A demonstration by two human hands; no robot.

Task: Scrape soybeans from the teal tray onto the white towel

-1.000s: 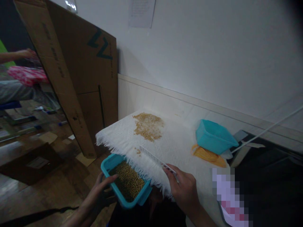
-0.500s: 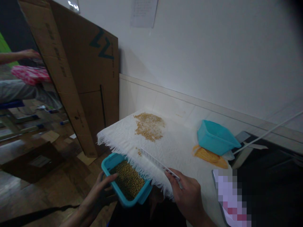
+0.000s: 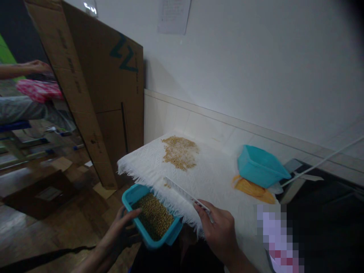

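My left hand [image 3: 125, 227] grips the near left rim of a blue plastic basket [image 3: 152, 242], thumb over the edge. Yellow soybeans [image 3: 156, 214] lie in it, and its far side sits just under the fringed edge of a white cloth [image 3: 210, 170]. In my right hand [image 3: 220, 231] is a long, thin white comb [image 3: 182, 191], lying low across the cloth near the fringe. A few loose beans [image 3: 167, 185] are beside its far end. Farther back, a pile of soybeans [image 3: 179, 153] is spread over the cloth.
A second blue basket [image 3: 261, 167] stands at the right, with a yellow net bag [image 3: 256, 189] before it. A tall cardboard box [image 3: 113, 94] rises at the left. Beyond it another person's hand [image 3: 40, 67] shows. The wall [image 3: 241, 57] backs the table.
My right hand and the comb have shifted slightly left toward the basket, with the few loose beans now nearer the fringe. My left hand and the basket look unmoved.
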